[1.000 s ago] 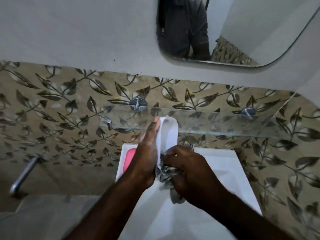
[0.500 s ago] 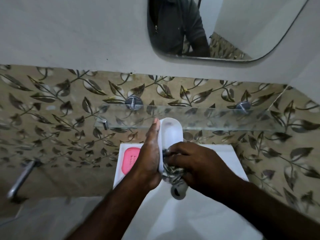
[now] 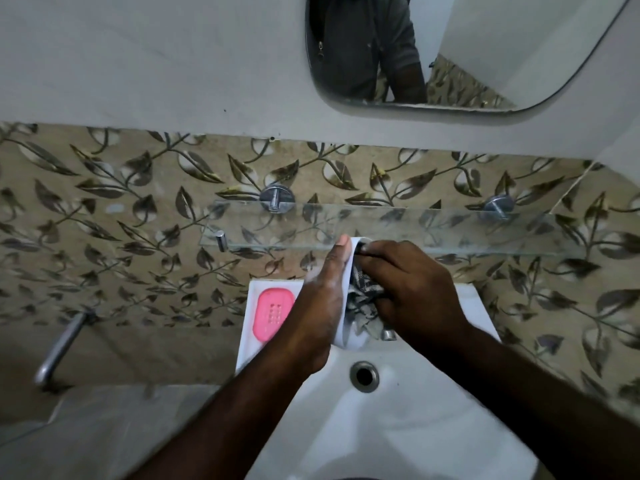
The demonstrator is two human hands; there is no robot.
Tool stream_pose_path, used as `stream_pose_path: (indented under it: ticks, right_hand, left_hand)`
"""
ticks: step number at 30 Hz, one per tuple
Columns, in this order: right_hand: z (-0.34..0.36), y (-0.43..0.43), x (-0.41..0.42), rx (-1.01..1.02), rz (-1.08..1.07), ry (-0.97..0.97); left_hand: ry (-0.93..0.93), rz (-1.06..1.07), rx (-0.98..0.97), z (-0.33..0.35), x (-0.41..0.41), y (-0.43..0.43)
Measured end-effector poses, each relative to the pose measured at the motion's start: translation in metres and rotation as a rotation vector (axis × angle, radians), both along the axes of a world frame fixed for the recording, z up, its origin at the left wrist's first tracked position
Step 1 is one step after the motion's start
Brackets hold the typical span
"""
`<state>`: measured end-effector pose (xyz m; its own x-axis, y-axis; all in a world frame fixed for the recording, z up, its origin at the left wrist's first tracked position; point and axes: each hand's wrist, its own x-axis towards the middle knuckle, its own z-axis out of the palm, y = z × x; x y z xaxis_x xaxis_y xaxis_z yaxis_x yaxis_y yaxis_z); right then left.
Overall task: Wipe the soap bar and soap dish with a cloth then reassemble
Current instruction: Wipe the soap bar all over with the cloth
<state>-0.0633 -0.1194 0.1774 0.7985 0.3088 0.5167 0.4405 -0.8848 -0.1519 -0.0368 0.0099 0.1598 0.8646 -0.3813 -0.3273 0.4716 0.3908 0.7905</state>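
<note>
Over the sink, fingers of my left hand clamp the upended soap dish while my right hand bunches the cloth inside it, the soap bar lying left of them; I fear hard rubbing could knock the slick dish loose.

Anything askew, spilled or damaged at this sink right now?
Nothing stands out. The left hand holds the white soap dish over the sink while the right hand presses the cloth into it. The pink soap bar lies flat on the sink's left rim, as expected mid-wipe.
</note>
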Motion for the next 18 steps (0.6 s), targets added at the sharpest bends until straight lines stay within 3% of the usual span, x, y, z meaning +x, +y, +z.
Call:
stream_pose_path:
  ticks: [3,10,18]
  right_hand:
    - [-0.004,0.004,0.0,0.019,-0.017,0.095]
    - [-0.028,0.02,-0.023,0.339,-0.046,0.361]
    - [-0.024,0.017,-0.031,0.933,-0.017,0.738]
  left_hand:
    - [-0.073,0.075,0.128,-0.007,0.001,0.003]
    - [-0.311,0.177,0.217,-0.015,-0.006,0.0]
    - [-0.476,0.106,0.21,-0.013,-0.007,-0.002]
